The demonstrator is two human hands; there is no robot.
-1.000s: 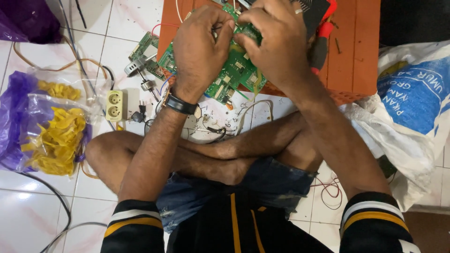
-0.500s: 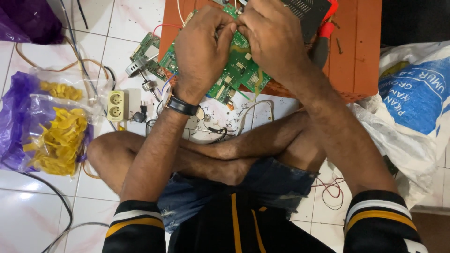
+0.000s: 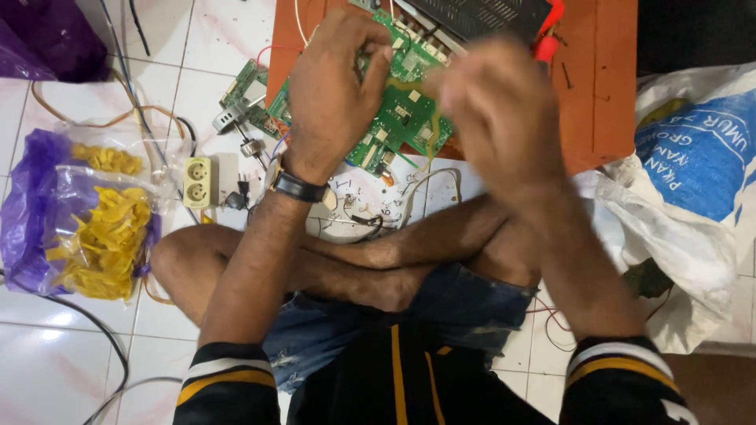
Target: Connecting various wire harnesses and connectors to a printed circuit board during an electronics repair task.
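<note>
Nearest, crossed legs (image 3: pixel 370 260) rest on the tiled floor (image 3: pixel 71 346). Above the knees, the left hand (image 3: pixel 331 94) has its fingers closed on the green circuit board (image 3: pixel 405 118), tilted up for access. The right hand (image 3: pixel 496 110) is blurred; I cannot tell its grip. Beyond lies an orange board (image 3: pixel 598 79).

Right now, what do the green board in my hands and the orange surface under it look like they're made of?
Green circuit board: looks like rigid laminate with a matte green coating, dotted with small components. Orange table: probably painted or stained wood, judging by its flat, dull finish and plank-like seam, though I can't be sure.
</note>
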